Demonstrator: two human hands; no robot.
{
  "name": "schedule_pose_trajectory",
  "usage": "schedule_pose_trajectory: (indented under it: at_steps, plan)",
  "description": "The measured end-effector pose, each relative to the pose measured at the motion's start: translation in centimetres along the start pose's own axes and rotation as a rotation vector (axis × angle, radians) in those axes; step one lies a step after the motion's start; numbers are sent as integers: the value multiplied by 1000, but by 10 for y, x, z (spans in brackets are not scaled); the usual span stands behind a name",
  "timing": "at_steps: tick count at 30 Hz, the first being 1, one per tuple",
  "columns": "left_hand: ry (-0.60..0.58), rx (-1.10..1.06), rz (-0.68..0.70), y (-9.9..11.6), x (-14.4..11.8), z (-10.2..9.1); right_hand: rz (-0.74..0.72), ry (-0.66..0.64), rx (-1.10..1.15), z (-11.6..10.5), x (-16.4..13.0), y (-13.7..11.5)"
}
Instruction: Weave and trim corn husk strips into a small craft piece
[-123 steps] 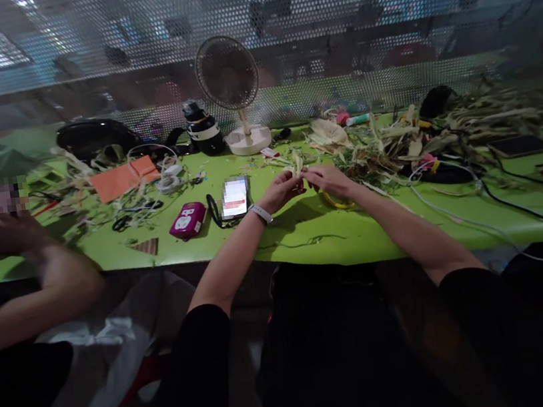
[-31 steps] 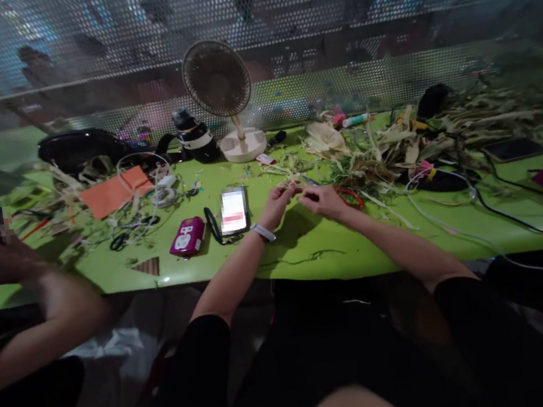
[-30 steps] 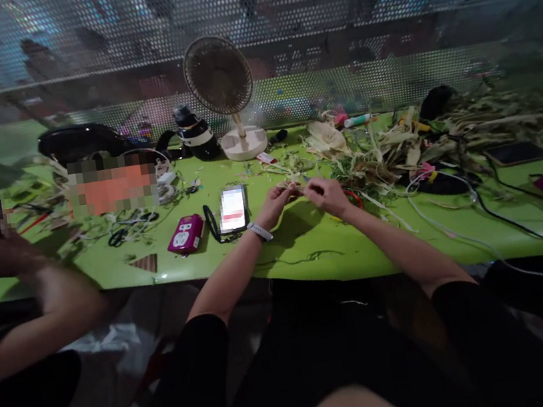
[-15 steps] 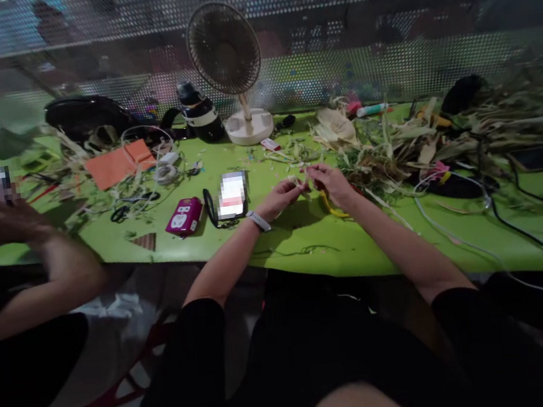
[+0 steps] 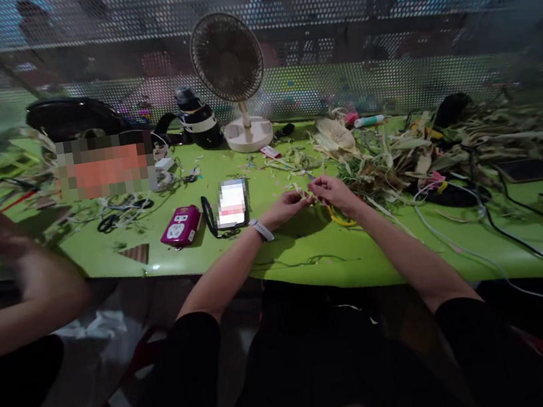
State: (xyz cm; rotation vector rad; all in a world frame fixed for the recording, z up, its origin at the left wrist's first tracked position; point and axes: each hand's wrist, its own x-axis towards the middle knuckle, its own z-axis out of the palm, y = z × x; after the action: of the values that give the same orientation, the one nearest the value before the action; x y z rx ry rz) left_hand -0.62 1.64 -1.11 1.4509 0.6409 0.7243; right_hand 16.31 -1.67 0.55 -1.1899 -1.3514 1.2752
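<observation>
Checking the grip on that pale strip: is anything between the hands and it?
Nothing visible. The left hand and right hand both pinch the pale strip directly, above the green table; it is too small to see more.

- Left hand [image 5: 286, 205] is forward at centre, palm turned inward, fingers curled, fingertips [image 5: 305, 200] pinched together.
- Right hand [image 5: 333, 193] sits just beside it, fingers bent, thumb and forefinger pinched; the two hands' fingertips meet.
- Both forearms are bare, stretched forward and angled inward so they converge at the hands.
- Left wrist wears a pale band.
- Dark sleeves cover both upper arms to the elbows.
</observation>
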Motion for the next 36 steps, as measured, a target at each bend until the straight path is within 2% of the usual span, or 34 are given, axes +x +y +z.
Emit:
schedule_pose_trajectory:
  at_steps: [2, 6, 9, 12, 16, 19, 21, 23, 29, 36]
  plan:
    - [-23, -13, -11, 1, 0, 1, -48, 9, -46, 1, 0, 1]
    - [-41, 23, -34, 8, -4, -1, -152, 117, -87, 5, 1, 3]
    - [-53, 87, -59, 9, -7, -4, -168, 149, -134, 2, 0, 2]
    - [-116, 119, -70, 6, -8, -4, -169, 78, -283, -6, -3, -4]
    - [-215, 172, -91, -3, -6, 2, -296, 37, -635, -13, -7, -11]
    - [-267, 221, -62, -7, -4, 6, -298, -131, -822, -11, -7, -10]
    - [-304, 245, -26, -7, -4, 7, -284, -251, -816, -9, -5, -7]
    - [-327, 272, 2, -6, -4, 7, -314, -284, -762, -8, -4, -5]
    - [-349, 299, 7, 9, -11, 10, -409, -129, -723, -9, -3, -8]
    - [-309, 333, 1, 18, -17, 16, -369, -70, -636, -5, -6, -14]
